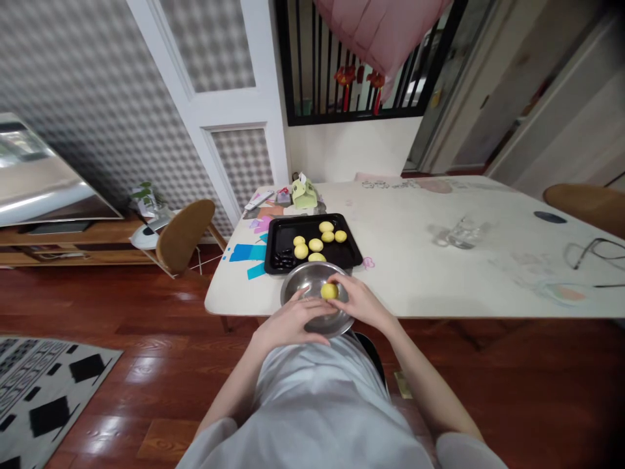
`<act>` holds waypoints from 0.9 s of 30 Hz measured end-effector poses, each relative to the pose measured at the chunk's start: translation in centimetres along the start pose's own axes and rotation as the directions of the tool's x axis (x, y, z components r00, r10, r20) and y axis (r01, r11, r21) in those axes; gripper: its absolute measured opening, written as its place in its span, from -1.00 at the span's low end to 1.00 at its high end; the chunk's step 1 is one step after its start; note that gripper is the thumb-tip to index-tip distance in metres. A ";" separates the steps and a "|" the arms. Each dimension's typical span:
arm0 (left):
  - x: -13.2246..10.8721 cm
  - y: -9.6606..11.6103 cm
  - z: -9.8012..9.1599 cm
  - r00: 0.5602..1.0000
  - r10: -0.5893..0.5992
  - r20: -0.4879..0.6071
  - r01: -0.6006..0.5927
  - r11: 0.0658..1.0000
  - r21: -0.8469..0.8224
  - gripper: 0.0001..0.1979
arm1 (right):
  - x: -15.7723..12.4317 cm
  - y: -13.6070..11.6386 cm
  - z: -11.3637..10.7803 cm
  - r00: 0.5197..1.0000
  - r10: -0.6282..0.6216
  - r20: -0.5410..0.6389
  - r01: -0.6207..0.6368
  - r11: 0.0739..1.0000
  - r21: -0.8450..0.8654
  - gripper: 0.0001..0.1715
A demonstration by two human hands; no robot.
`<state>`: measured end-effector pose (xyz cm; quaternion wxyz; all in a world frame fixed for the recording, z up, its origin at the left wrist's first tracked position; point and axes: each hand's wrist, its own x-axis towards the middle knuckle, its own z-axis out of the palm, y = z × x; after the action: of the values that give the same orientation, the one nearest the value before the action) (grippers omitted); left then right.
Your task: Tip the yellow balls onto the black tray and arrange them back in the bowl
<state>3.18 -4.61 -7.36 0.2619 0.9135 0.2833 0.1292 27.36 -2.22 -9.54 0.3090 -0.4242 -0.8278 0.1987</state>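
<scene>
A shiny metal bowl (291, 284) sits at the table's near edge, close against my body. My right hand (359, 301) pinches a yellow lemon (329, 291) above the bowl, with thumb and fingers round its right side. Across the bowl's near left part reaches my left hand (295, 320), its fingers stretched out and its fingertips close below the lemon. Whether they touch it I cannot tell. Just behind the bowl lies a black tray (280, 229) with several lemons (316, 245) and a small cluster of glossy dark pieces (284, 258) in its near left corner.
On the white table (390, 234) stand a green tissue box (304, 193) at the back left and a clear glass item (461, 236) to the right. Eyeglasses (593, 251) rest at the far right. A wooden chair (185, 238) stands left. A pink balloon (385, 32) hangs beyond.
</scene>
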 end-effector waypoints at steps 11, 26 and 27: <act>0.1 -0.7 -0.1 0.997 -0.048 -0.053 0.052 0.995 0.083 -0.53 | -0.2 1.4 1.1 0.998 -0.050 0.044 0.055 0.992 -0.117 -0.52; 0.3 -0.9 0.2 0.995 -0.060 -0.078 0.068 0.992 0.105 -0.61 | -2.4 1.5 -0.4 0.985 -0.171 -0.035 0.168 0.982 -0.082 -0.68; 0.3 -0.9 0.2 0.995 -0.064 -0.081 0.072 0.992 0.100 -0.62 | -2.6 1.6 -0.4 0.983 -0.180 -0.038 0.177 0.981 -0.082 -0.69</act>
<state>3.09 -3.88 -8.00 0.2075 0.9099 0.3305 0.1409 29.66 -3.41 -11.09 0.3273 -0.3644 -0.8624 0.1280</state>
